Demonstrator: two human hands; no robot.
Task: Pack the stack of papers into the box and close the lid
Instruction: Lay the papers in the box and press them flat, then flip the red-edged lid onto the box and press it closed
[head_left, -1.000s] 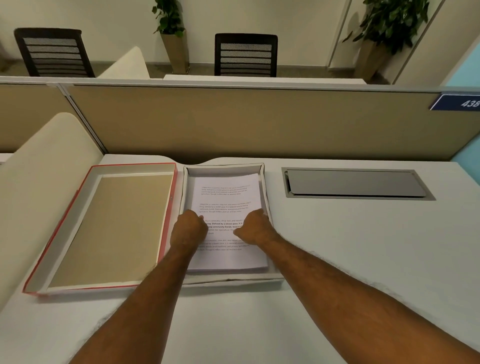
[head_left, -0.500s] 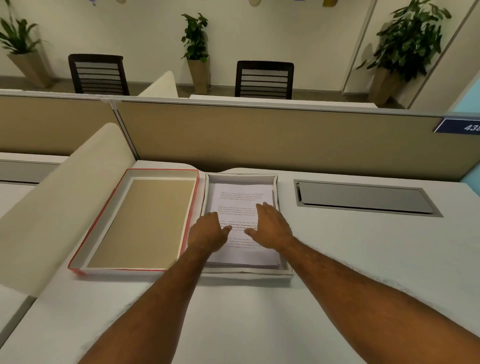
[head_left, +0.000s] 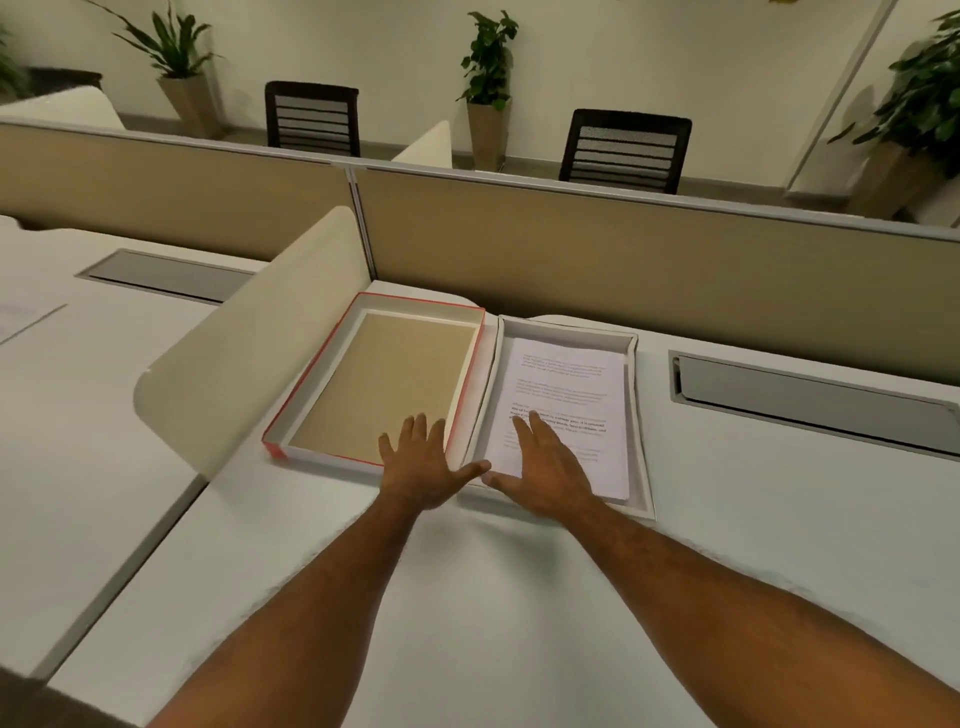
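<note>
Spanning most of the view, a white desk (head_left: 519, 597) runs up to a tan partition (head_left: 649, 270) at its far edge, with a cream curved divider (head_left: 234, 374) standing along its left side. A grey cable hatch (head_left: 810, 400) is set flush into the desk top to the right of the box. The lid (head_left: 384, 384) lies open-side up on the desk, red along its outer edge and brown inside, its right wall just beside the box. The box (head_left: 641, 415), a shallow white tray, sits to the right of the lid, and the stack of papers (head_left: 566, 410) lies flat inside it, printed side up, with a bare strip of the box floor showing at the far end. The left hand (head_left: 423, 462) is spread flat, palm down, fingers splayed over the near right corner of the lid and gripping nothing; whether it touches cannot be told. The right hand (head_left: 545, 467) is likewise flat and open, palm down on the near left part of the papers, thumb stretched toward the left hand, closed on nothing.
</note>
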